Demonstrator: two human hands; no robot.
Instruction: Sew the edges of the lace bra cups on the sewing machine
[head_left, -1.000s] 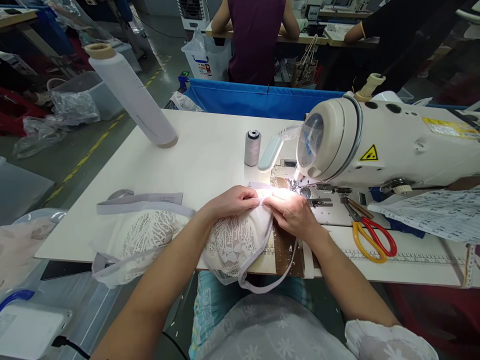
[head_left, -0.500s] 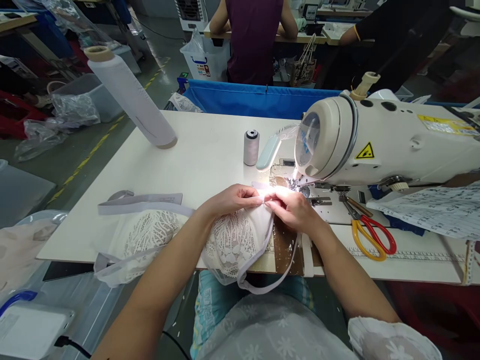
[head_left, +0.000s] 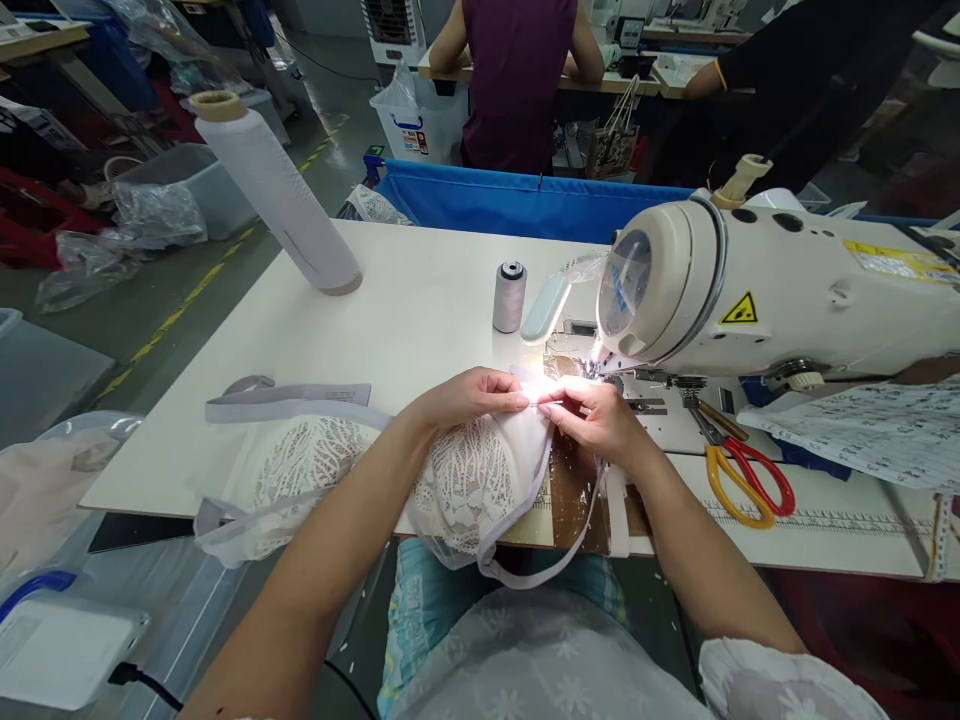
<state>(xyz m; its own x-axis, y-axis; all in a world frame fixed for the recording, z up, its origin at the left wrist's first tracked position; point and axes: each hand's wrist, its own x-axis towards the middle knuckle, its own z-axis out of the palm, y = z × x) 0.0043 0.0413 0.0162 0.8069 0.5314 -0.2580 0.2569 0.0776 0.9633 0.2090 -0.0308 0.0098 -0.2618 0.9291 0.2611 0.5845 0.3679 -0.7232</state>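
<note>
A white lace bra [head_left: 472,480] with pale grey edging lies across the front of the table, one cup to the left and the other under my hands. My left hand [head_left: 480,395] pinches its upper edge between thumb and fingers. Close beside it, my right hand [head_left: 592,410] is closed at the same edge, with a thin light strip or thread between its fingertips. Both hands are just left of the needle area of the sewing machine [head_left: 675,270], under its bright lamp. A grey strap loops down over the table's front edge.
A small thread spool [head_left: 510,297] and a tall white roll [head_left: 277,190] stand on the white table [head_left: 405,290]. Scissors with red and yellow handles [head_left: 739,485] and a printed paper sheet [head_left: 870,425] lie to the right. Beyond the blue cloth trough [head_left: 525,200] sits a person [head_left: 517,80].
My right hand has drawn slightly right, away from my left, and a thin strip or thread now shows between the fingertips. The whole view has shifted a little.
</note>
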